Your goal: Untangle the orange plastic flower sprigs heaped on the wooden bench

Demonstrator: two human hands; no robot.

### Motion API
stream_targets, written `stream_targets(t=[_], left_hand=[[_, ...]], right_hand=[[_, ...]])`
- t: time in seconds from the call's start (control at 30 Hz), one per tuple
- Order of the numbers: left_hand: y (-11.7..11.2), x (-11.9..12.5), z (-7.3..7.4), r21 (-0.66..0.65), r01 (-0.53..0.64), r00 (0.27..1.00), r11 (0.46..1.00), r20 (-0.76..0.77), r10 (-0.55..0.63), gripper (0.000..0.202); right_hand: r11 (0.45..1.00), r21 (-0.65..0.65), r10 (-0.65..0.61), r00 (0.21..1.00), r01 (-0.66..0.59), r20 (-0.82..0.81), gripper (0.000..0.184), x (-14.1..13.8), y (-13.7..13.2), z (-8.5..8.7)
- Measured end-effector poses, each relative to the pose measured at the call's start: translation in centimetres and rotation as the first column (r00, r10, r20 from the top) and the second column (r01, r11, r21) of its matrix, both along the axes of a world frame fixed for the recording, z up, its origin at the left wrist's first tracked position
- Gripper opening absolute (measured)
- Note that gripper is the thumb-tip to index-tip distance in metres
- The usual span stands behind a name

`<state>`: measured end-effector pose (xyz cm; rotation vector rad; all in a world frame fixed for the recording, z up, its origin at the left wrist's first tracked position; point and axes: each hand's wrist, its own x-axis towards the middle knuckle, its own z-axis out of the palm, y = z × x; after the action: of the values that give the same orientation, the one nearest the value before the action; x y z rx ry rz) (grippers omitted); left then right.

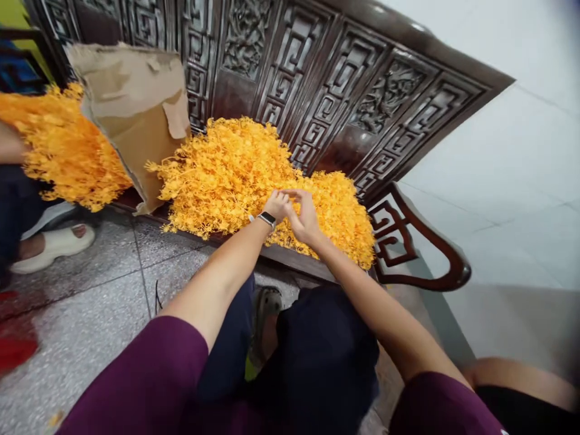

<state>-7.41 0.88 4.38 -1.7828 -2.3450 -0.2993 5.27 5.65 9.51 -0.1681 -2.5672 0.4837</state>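
My left hand [278, 205], with a smartwatch [267, 219] on its wrist, is closed, its fingers curled inward. My right hand [306, 219] meets it, thumb and fingers arched over to the left fingertips. Whatever is pinched between the two hands, if anything, is too small or hidden to make out. Directly behind and under them lies a large heap of yellow-orange artificial flowers [235, 172], spread along a carved dark wooden bench [299, 261].
A torn cardboard sheet [136, 115] stands upright left of the heap. Beyond it are more orange flowers [67, 145] and another person's leg and white shoe [57, 246]. The bench's curved armrest [446, 272] juts out at right. Another person's limb shows at lower right.
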Motion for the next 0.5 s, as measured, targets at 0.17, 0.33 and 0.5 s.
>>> stream_targets(t=[0.17, 0.33, 0.5], left_hand=[[-0.5, -1.0, -0.8, 0.012, 0.075, 0.997, 0.997, -0.021, -0.075, 0.047], [-1.1, 0.1, 0.9, 0.0, 0.143, 0.985, 0.99, -0.096, -0.142, 0.047], [-2.2, 2.8, 2.9, 0.032, 0.225, 0.966, 0.974, -0.139, -0.218, 0.043]], right_hand=[[0.939, 0.126, 0.325, 0.945, -0.32, -0.025, 0.05, 1.9, -5.0, 0.0], [0.952, 0.081, 0.306, 0.935, -0.296, -0.179, 0.06, 2.7, -4.3, 0.5], [0.937, 0.046, 0.345, 0.898, -0.347, -0.273, 0.063, 3.5, -3.9, 1.0]])
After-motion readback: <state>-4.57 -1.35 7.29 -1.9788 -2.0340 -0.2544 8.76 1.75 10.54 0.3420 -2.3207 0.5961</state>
